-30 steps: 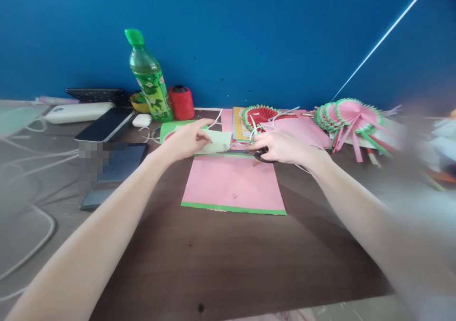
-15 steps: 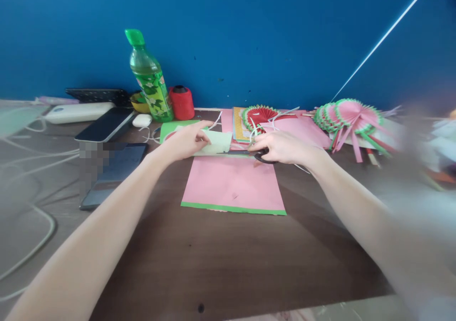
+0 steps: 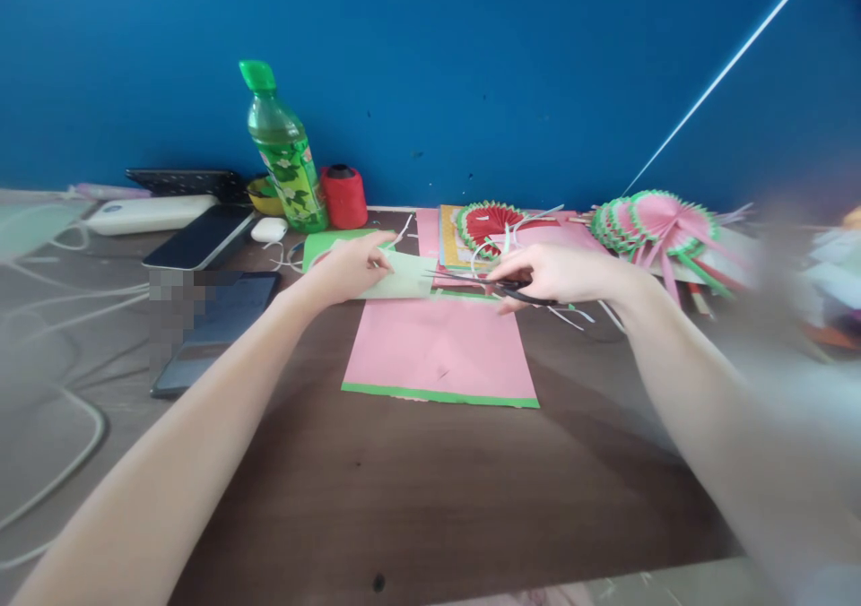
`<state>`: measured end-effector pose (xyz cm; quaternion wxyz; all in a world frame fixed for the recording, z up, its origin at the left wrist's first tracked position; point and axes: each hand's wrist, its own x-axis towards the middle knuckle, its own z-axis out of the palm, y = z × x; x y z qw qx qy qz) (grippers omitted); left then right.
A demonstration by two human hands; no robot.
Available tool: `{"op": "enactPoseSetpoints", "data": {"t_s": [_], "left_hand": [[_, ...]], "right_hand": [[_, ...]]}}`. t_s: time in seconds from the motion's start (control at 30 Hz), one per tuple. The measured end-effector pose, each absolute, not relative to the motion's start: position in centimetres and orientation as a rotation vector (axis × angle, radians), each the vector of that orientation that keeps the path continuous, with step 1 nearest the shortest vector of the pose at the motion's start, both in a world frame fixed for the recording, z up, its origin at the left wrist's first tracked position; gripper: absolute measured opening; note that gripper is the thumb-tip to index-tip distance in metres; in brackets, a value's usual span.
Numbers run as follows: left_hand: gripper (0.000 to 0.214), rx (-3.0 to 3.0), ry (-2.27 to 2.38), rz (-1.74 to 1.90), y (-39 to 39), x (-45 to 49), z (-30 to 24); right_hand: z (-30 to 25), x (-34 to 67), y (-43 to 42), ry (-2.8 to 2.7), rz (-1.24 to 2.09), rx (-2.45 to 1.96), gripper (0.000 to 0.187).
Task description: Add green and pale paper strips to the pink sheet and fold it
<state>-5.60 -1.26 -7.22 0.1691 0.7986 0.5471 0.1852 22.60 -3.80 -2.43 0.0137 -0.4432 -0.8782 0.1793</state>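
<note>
My left hand (image 3: 350, 268) pinches a pale green piece of paper (image 3: 405, 278) just above the far edge of a pink sheet with a green border (image 3: 440, 351) that lies flat on the dark wooden table (image 3: 430, 489). My right hand (image 3: 552, 273) grips black scissors (image 3: 488, 283). Their blades point left toward the pale paper, with a small gap between tips and paper. Thin white paper strips (image 3: 569, 317) trail under my right hand.
Against the blue wall stand a green bottle (image 3: 284, 151) and a red thread spool (image 3: 343, 196). Phones (image 3: 200, 237), a tablet (image 3: 215, 328) and white cables (image 3: 60, 409) lie at the left. Folded pink-and-green paper fans (image 3: 656, 220) and a red fan (image 3: 490, 223) lie at the back right.
My right hand has drawn the scissors to the right, away from the pale green paper, and the blades now show clear of it. My left hand stays in place on the paper.
</note>
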Motion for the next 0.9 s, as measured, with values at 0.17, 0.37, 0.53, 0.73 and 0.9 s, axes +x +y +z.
{"op": "enactPoseSetpoints", "data": {"t_s": [0.17,0.37,0.53,0.73,0.9], "left_hand": [[0.053,2.189,1.403,0.551,-2.1,-4.5,-6.4],[0.066,1.900,1.000,0.696,-3.7,-2.1,-5.6],[0.049,1.856,0.894,0.545,-5.6,-0.1,-4.8],[0.048,1.939,1.022,0.388,-5.4,-0.4,-5.0],[0.092,1.775,1.020,0.325,-4.2,-3.0,-5.1]], "right_hand": [[-0.8,22.4,-5.1,-2.736,0.983,-1.239,0.036],[0.2,22.4,-6.0,-2.655,1.154,-1.130,0.040],[-0.2,21.5,-6.2,-2.627,1.277,-0.946,0.043],[-0.2,21.9,-6.0,-2.603,1.452,-0.813,0.052],[-0.1,23.8,-5.1,-2.446,1.347,-1.044,0.051]]}}
